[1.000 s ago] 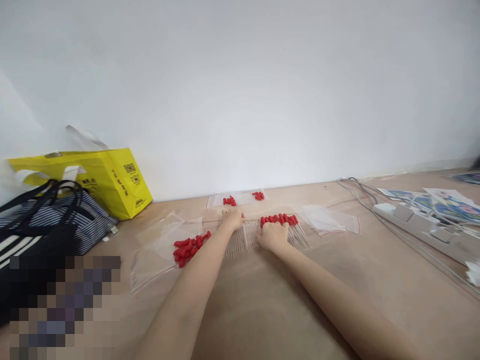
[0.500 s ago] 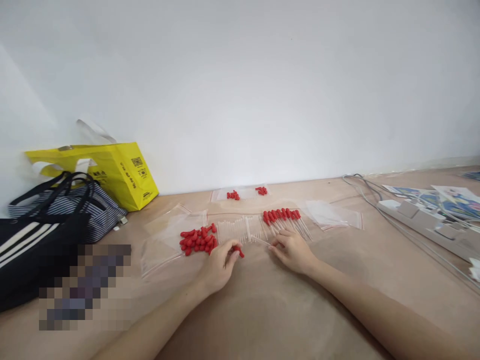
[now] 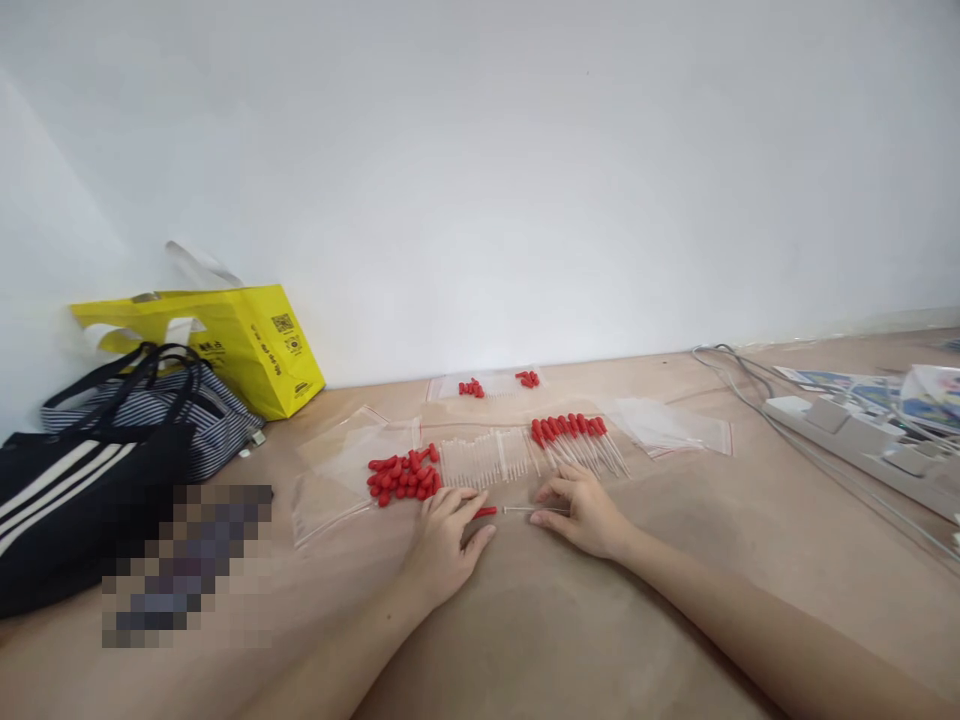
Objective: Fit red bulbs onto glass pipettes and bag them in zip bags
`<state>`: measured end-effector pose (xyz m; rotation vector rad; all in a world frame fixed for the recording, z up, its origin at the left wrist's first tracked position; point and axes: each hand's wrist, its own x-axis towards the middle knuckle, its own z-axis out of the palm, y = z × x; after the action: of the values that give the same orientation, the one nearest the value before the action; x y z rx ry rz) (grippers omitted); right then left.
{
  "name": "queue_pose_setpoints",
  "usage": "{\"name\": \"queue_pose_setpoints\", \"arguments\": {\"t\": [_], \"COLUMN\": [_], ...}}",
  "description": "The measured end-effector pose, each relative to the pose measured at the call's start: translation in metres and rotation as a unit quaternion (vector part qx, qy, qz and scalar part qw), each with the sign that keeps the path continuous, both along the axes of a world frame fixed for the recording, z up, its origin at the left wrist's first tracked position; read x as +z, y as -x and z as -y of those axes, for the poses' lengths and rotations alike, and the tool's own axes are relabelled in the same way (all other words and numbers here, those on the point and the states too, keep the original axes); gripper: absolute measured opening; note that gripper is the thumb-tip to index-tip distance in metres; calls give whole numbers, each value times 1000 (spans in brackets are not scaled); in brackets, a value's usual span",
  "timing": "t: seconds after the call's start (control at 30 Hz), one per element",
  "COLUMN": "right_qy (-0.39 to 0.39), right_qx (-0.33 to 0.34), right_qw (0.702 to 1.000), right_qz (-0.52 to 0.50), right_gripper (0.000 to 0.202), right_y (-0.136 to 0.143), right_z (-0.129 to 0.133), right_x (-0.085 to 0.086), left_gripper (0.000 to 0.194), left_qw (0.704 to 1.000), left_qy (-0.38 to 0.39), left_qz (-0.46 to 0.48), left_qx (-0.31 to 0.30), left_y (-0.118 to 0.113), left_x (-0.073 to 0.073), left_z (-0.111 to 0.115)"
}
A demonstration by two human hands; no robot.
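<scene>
My left hand (image 3: 450, 535) holds a red rubber dropper bulb (image 3: 487, 512) between thumb and fingers, its narrow neck sticking out to the right. Facing it across a small gap is the end of a thin glass dropper tube (image 3: 517, 510), pinched in my right hand (image 3: 581, 512). A pile of loose red bulbs (image 3: 405, 478) lies just beyond my left hand. Bare glass tubes (image 3: 480, 458) are laid side by side in the middle. Behind my right hand several droppers (image 3: 581, 440), red bulbs fitted on glass tubes, lie in a row.
Farther back, a clear bag (image 3: 499, 390) holds more red bulbs and tubes. Flat zip bags (image 3: 667, 428) lie right and left of the parts. A yellow bag (image 3: 247, 350) and a black striped bag (image 3: 97, 500) stand left. A power strip (image 3: 847, 440) with cables is at right.
My right hand has drawn a glass tube from the row toward me and turned it level. My left hand's fingers have straightened, and the bulb's neck now points at the tube end.
</scene>
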<state>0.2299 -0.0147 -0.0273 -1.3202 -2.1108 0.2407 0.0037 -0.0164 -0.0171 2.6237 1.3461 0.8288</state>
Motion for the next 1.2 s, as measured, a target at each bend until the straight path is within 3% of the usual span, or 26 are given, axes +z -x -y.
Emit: {"name": "queue_pose_setpoints", "arguments": {"t": [0.2, 0.4, 0.63, 0.87, 1.07, 1.2], "right_qy": [11, -5, -27, -93, -154, -198], "right_qx": [19, -16, -9, 29, 80, 103], "right_qw": [1000, 999, 1000, 995, 985, 974], "right_qz": [0, 38, -3, 35, 0, 28], "right_gripper": [8, 9, 13, 17, 16, 16], "right_y": [8, 12, 20, 23, 26, 25], "right_z": [-3, 3, 13, 14, 16, 16], "right_x": [-4, -2, 2, -1, -5, -4], "left_gripper": [17, 17, 15, 17, 9, 9], "left_qw": [999, 999, 1000, 999, 999, 999], "left_qy": [-17, -31, -24, -39, 14, 26], "left_qz": [-22, -17, -1, 18, 39, 40], "left_qx": [38, 16, 3, -5, 26, 9], "left_y": [-8, -9, -7, -8, -8, -6], "left_x": [0, 3, 3, 3, 0, -1], "left_z": [-4, 0, 3, 4, 2, 3]}}
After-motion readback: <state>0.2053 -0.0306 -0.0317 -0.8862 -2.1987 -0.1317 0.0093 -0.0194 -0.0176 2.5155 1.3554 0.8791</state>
